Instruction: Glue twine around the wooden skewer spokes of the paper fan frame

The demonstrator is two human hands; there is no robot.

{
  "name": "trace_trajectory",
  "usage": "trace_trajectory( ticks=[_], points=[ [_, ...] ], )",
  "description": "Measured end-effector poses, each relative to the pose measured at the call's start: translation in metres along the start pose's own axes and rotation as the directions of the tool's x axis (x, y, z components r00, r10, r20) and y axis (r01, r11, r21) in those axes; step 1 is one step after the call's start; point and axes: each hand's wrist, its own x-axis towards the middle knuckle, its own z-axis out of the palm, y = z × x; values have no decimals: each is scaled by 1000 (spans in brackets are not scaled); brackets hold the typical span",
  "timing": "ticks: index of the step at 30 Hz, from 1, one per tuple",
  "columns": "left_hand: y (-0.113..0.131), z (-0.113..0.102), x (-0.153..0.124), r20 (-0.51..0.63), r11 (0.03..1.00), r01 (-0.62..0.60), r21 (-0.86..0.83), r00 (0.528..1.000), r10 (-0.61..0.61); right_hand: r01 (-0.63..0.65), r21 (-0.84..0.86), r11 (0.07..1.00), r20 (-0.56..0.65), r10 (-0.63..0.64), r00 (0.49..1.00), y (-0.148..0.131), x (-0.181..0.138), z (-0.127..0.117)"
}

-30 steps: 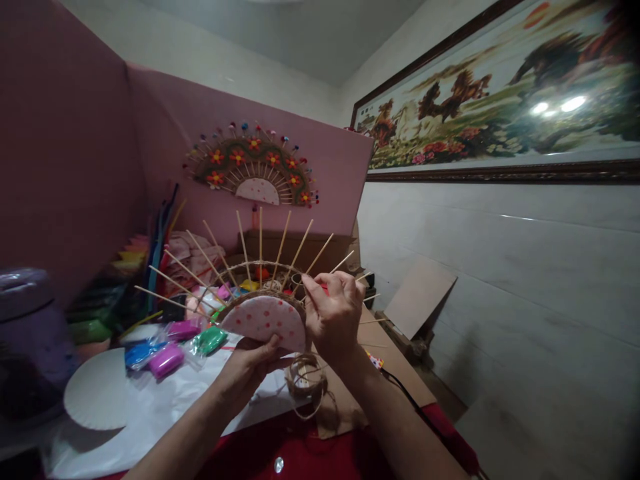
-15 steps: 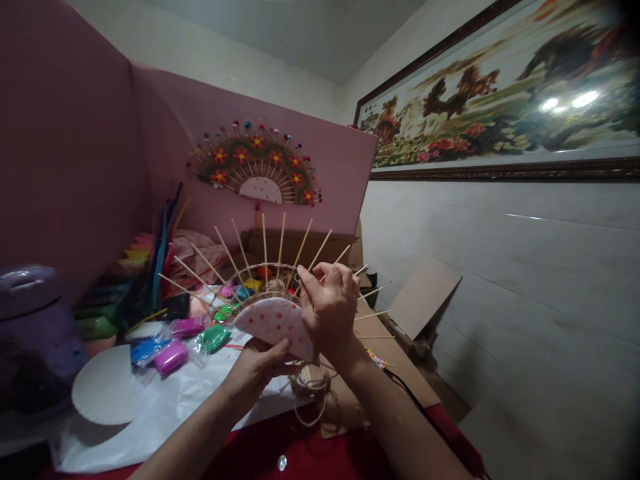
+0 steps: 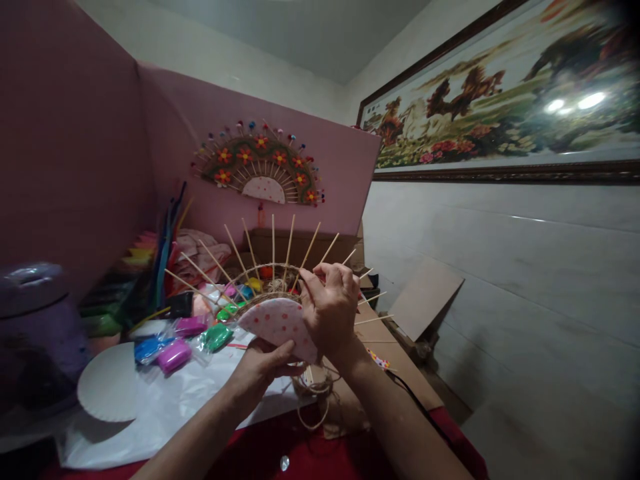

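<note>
My left hand (image 3: 267, 367) grips the lower edge of a half-round base (image 3: 275, 321) covered in white fabric with red dots, thumb in front. Thin wooden sticks (image 3: 273, 243) fan out from the base. Twine (image 3: 260, 268) runs in an arc across the sticks, and more of it is woven close along the base's rim. At the right side of the fan, my right hand (image 3: 330, 307) pinches the twine between thumb and forefinger; its palm hides part of the base and some sticks. Below the base lies a loose coil of twine (image 3: 320, 383).
On the left, packets of coloured clay (image 3: 175, 355) and a white paper plate (image 3: 107, 383) lie on white plastic sheeting. A decorated fan (image 3: 263, 163) hangs on the pink board behind. Cardboard (image 3: 415, 380) covers the table's right side; a purple container (image 3: 37, 340) stands far left.
The view has shifted slightly, so most things sit a little further right. The fan has turned a little in my hands. Both hands keep their grip.
</note>
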Motion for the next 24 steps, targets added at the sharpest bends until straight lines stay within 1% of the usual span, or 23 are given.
trace_trajectory(
  ticks=[6, 11, 14, 18, 24],
  points=[
    [2, 1, -1, 18, 999, -12, 31, 1000, 11, 5, 2, 1000, 3, -5, 1000, -1, 0, 0],
    [3, 2, -2, 49, 997, -12, 79, 999, 9, 55, -1, 999, 34, -55, 998, -4, 3, -1],
    [1, 1, -2, 68, 996, -34, 88, 997, 28, 77, 1, 997, 42, -77, 996, -6, 4, -2],
    [-3, -1, -2, 70, 996, -37, 82, 997, 31, 83, -3, 997, 35, -83, 996, -8, 5, -3],
    [-5, -1, -3, 76, 994, -38, 106, 997, 30, 89, -4, 996, 55, -88, 995, -7, 5, -3]
  ],
)
